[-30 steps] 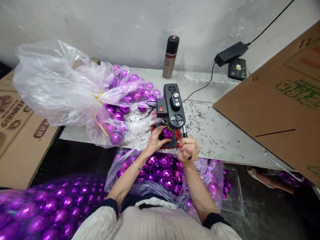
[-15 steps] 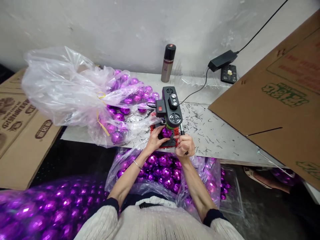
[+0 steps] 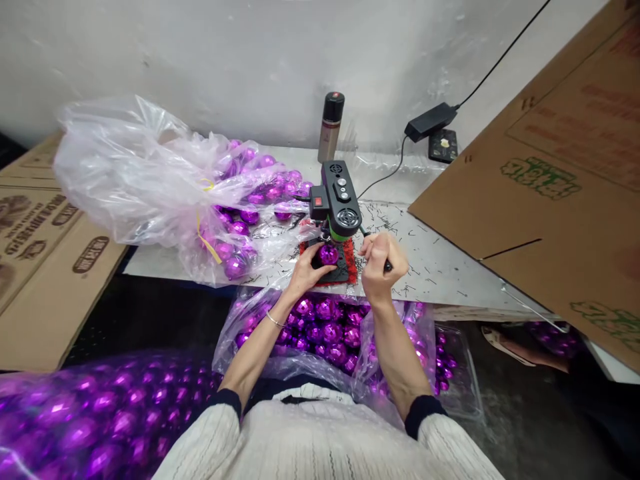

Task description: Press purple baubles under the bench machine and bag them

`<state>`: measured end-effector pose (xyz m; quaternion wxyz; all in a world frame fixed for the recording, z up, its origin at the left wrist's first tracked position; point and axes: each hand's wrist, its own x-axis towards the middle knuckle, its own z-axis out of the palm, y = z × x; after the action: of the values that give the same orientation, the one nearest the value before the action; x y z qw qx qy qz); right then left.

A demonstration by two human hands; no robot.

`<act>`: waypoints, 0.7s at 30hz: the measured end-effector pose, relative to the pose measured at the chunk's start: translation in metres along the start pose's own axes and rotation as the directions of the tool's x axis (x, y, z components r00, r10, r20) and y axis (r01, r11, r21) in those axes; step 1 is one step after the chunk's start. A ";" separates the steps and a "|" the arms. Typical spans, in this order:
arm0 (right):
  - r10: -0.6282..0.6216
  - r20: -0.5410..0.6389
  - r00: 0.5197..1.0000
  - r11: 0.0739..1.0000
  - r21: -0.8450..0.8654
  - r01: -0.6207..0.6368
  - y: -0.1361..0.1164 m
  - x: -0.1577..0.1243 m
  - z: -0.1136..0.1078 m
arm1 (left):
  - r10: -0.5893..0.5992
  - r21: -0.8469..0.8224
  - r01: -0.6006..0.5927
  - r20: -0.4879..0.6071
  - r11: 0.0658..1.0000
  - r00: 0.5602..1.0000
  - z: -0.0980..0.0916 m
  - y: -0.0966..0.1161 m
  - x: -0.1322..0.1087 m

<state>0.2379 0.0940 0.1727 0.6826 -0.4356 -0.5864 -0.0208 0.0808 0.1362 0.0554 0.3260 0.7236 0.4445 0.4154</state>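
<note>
My left hand [image 3: 306, 275] holds a shiny purple faceted ball [image 3: 329, 254] on the red and black base [image 3: 346, 265] of a small black bench drill [image 3: 336, 202]. The ball sits right under the drill head. My right hand [image 3: 379, 265] is closed around the drill's black lever handle [image 3: 387, 266], raised to the right of the base. Below the table edge an open clear bag of purple balls [image 3: 325, 330] lies in front of me, between my forearms.
A big clear plastic bag with purple balls [image 3: 150, 183] lies on the white table [image 3: 440, 267] at left. A spray can [image 3: 330, 127] and a power adapter [image 3: 430, 120] stand near the wall. Cardboard sheets [image 3: 545, 180] lean at right and left. More purple balls [image 3: 90, 420] fill the lower left.
My right hand has risen with the lever handle, up and to the right. The left hand stays on the ball under the drill. The camera view has shifted slightly.
</note>
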 end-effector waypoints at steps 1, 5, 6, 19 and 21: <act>0.001 0.011 1.000 1.000 0.002 -0.001 -0.003 0.003 0.000 | 0.011 0.014 -0.011 -0.006 1.000 1.000 -0.005 0.006 -0.007; -0.043 0.026 0.999 0.999 -0.005 0.043 -0.005 0.002 -0.002 | 0.166 0.141 -0.188 0.158 0.972 0.973 -0.018 0.035 -0.054; -0.051 0.026 0.998 0.999 -0.002 0.052 -0.004 -0.001 -0.003 | 0.207 0.175 -0.253 0.245 0.952 0.947 -0.016 0.042 -0.066; -0.107 0.041 0.993 0.994 0.022 0.106 0.004 -0.012 -0.008 | 0.147 0.488 -0.080 -0.101 0.869 0.984 -0.055 0.001 0.018; -0.113 0.032 0.993 0.993 0.024 0.113 0.004 -0.013 -0.006 | -0.083 0.542 0.218 -0.261 0.812 0.962 -0.080 -0.015 0.060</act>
<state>0.2409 0.0861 0.1599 0.6751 -0.3945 -0.6218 -0.0455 0.0199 0.2056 0.0965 0.0764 0.6980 0.6377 0.3168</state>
